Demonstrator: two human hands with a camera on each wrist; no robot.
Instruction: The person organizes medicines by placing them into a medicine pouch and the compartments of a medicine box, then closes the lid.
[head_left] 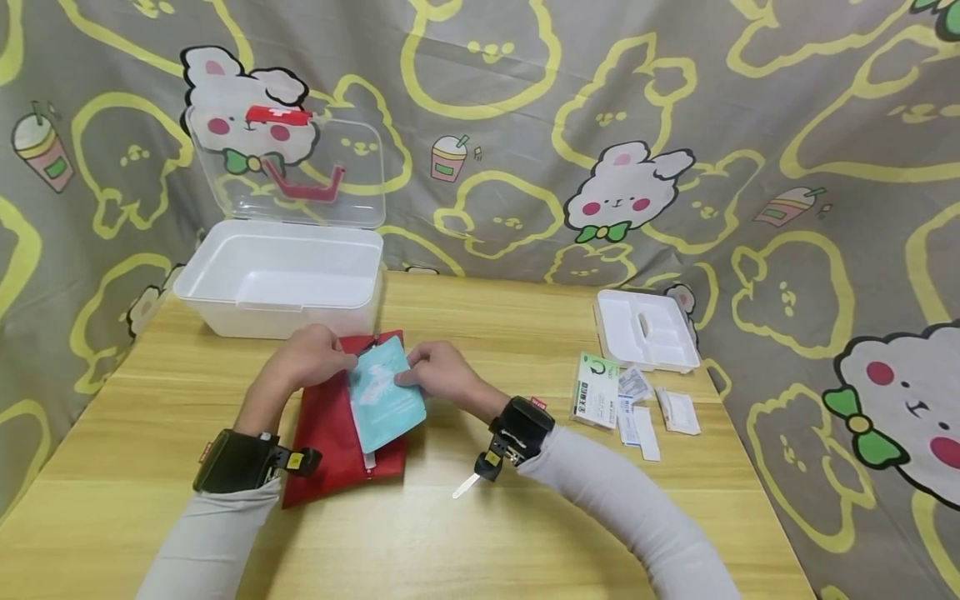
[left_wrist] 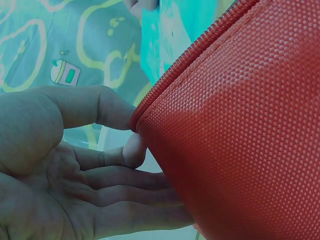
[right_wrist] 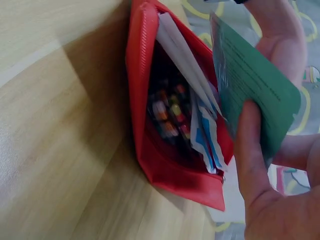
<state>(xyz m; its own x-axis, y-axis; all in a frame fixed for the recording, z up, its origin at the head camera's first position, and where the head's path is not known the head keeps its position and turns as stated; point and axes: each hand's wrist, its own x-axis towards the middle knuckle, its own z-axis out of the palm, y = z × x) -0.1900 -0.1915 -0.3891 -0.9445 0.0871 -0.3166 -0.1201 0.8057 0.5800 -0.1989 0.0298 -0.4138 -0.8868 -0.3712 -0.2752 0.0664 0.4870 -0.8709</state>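
Note:
A red zippered pouch [head_left: 322,433] lies on the table in front of me, its mouth open. My left hand [head_left: 311,357] pinches the zipper edge between thumb and forefinger, as the left wrist view shows on the pouch's woven side [left_wrist: 240,140]. A flat teal packet [head_left: 386,404] is gripped by my right hand [head_left: 446,371] and held over the pouch, its lower end at the opening. Inside the pouch, the right wrist view shows white and blue packets [right_wrist: 205,135] and blurred small colourful items [right_wrist: 172,112].
Behind the pouch stands a white box [head_left: 285,321] with its clear lid raised. To the right lie a green-and-white medicine box [head_left: 596,392], small white packets [head_left: 636,385] and a folded white packet [head_left: 678,412]. A white divided tray [head_left: 622,329] sits near the back right edge.

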